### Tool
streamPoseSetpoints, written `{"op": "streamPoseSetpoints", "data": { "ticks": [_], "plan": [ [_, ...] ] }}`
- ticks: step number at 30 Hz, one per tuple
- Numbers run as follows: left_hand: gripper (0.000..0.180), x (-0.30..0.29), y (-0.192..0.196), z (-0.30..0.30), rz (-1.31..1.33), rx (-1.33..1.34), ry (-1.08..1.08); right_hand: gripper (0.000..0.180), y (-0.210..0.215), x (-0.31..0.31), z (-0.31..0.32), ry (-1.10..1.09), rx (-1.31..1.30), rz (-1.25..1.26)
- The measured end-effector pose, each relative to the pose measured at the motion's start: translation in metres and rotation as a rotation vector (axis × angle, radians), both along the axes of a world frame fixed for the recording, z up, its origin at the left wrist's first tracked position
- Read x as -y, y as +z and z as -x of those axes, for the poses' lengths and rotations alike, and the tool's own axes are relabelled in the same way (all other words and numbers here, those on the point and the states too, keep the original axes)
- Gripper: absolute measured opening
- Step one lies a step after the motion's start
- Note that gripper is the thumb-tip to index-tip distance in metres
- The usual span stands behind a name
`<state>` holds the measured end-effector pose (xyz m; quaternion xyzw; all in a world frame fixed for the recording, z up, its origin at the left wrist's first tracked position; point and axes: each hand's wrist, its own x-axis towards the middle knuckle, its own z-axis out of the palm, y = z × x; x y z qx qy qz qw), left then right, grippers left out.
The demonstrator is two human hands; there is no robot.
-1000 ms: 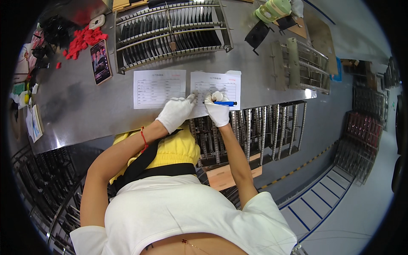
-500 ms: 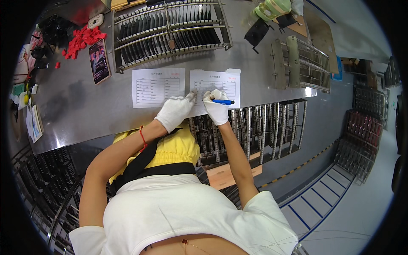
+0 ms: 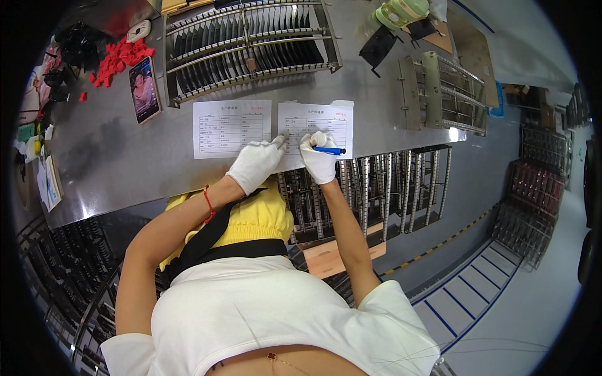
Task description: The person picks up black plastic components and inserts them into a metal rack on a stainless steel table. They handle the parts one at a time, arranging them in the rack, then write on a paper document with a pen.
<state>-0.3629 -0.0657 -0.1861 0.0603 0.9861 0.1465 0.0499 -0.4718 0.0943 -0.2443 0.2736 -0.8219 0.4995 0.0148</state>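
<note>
My right hand [image 3: 319, 158], in a white glove, grips a blue pen [image 3: 328, 150] over the right-hand printed form [image 3: 335, 128]. The glove hides the pen's tip. My left hand [image 3: 256, 165], gloved in white too, lies with its index finger stretched out to the left edge of that form. Its palm side and some fingers are hidden from view. Beside it is a second printed form [image 3: 219, 135], with handwriting in its table; the left glove covers its lower right corner.
Behind the forms, a metal rack [image 3: 251, 53] holds several dark curved plates. A lit phone [image 3: 145, 91] lies left, near red pieces [image 3: 119, 61]. Another rack [image 3: 454, 94], a dark flat part [image 3: 379, 50] and a green bottle [image 3: 401, 14] are to the right. More racks [image 3: 370, 188] stand below the table [image 3: 113, 169] edge.
The picture on the phone's screen is different. Both hands and the pen keep almost the same place over the forms, and the whole view has shifted very slightly.
</note>
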Motion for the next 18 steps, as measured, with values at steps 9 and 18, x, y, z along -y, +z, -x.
{"op": "streamPoseSetpoints", "data": {
  "ticks": [9, 18],
  "plan": [
    [0.033, 0.000, 0.000, 0.000, -0.004, 0.007, 0.014, 0.033, 0.002, 0.001, 0.000, 0.024, 0.018, 0.011],
    [0.034, 0.001, -0.002, -0.001, -0.004, 0.022, 0.003, 0.028, -0.022, -0.011, 0.002, 0.065, -0.054, -0.048]
  ]
}}
